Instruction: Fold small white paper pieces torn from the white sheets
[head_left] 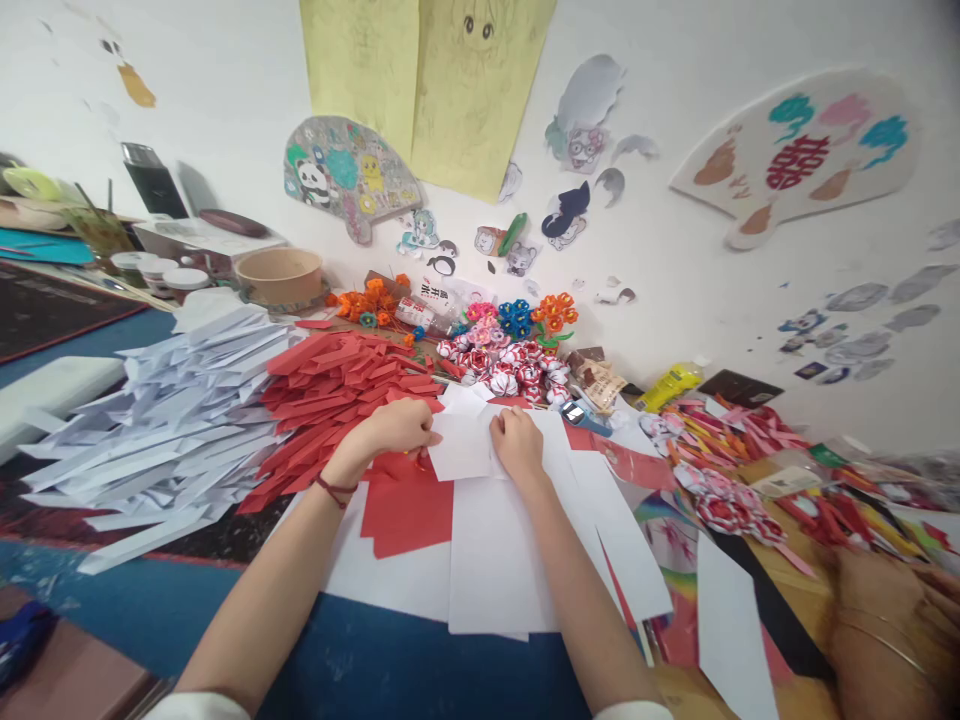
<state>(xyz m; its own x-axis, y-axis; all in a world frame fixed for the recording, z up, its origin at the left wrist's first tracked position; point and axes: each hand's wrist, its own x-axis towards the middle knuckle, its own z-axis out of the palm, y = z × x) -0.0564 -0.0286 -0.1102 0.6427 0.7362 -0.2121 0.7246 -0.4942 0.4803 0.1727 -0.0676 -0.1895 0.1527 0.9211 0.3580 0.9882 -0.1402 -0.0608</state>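
A small white sheet of paper (463, 450) lies between my two hands. My left hand (399, 428) is closed at its left edge, with the thumb against the paper and the fingertips partly hidden. Fingers curled, my right hand (516, 440) grips the right side of that sheet. Beneath are larger white sheets (499, 570) and, under my left hand, red paper (411, 510). To the left of my left hand is a pile of folded red paper strips (337, 375), and beyond it a bigger pile of folded white strips (187, 400).
Red-and-white paper flowers (525, 370) stand against the wall. A yellow bottle (671, 385) lies right of them. A round tan container (279, 275) is behind the white strips. Another person's hand (877, 590) is at the right, near coloured strips (750, 425).
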